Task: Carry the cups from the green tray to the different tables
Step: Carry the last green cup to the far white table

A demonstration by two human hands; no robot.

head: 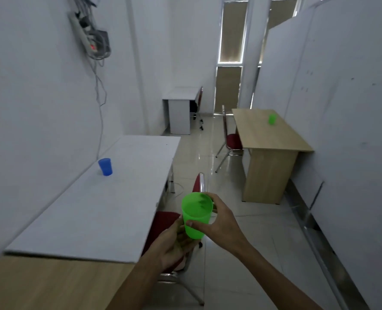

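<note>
A bright green plastic cup point(196, 214) is held upright in front of me, over the aisle. My right hand point(221, 222) grips its side and rim, and my left hand point(174, 245) supports it from below. A blue cup point(105, 166) stands on the long white table point(118, 198) at my left, near the wall. Another green cup point(272, 119) stands on the wooden table point(266, 135) at the right, farther away. The green tray is out of view.
A red chair point(163, 222) is tucked at the white table right under my hands. Another red chair point(230, 139) stands by the wooden table. A small white desk point(181, 95) sits at the far end. A tiled aisle runs between the tables.
</note>
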